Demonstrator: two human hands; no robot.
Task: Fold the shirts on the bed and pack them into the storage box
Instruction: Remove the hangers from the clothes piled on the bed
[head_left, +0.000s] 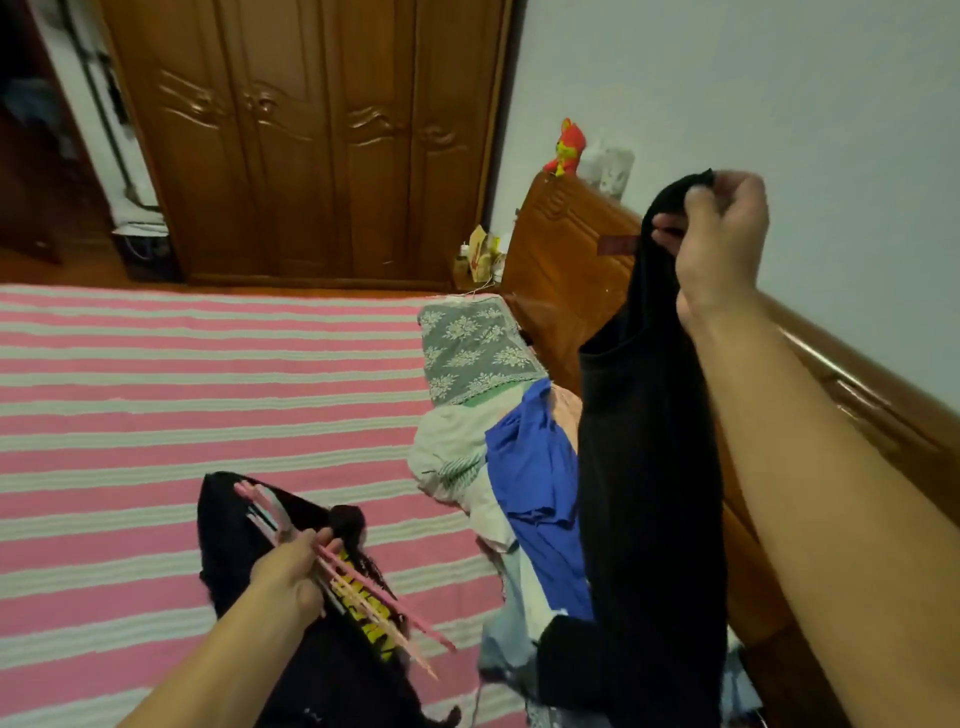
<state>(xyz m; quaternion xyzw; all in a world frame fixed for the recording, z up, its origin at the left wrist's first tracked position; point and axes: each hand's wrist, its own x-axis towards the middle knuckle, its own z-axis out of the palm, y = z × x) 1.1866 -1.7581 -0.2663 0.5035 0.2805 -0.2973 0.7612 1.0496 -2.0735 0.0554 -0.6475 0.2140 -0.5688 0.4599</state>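
Observation:
My right hand (719, 234) is raised at the right and pinches the top of a black shirt (649, 467), which hangs straight down over a pile of clothes (524, 478) by the headboard. My left hand (288, 571) is low at the front and grips several pink clothes hangers (363, 597) over another black garment with yellow print (332, 649) lying on the pink-and-white striped bed (182, 405). A blue shirt (535, 467) lies on top of the pile. No storage box is in view.
A grey floral pillow (472, 348) lies at the head of the bed. The wooden headboard (566, 265) runs along the right wall with a red toy (566, 148) on top. A wooden wardrobe (311, 140) stands beyond the bed.

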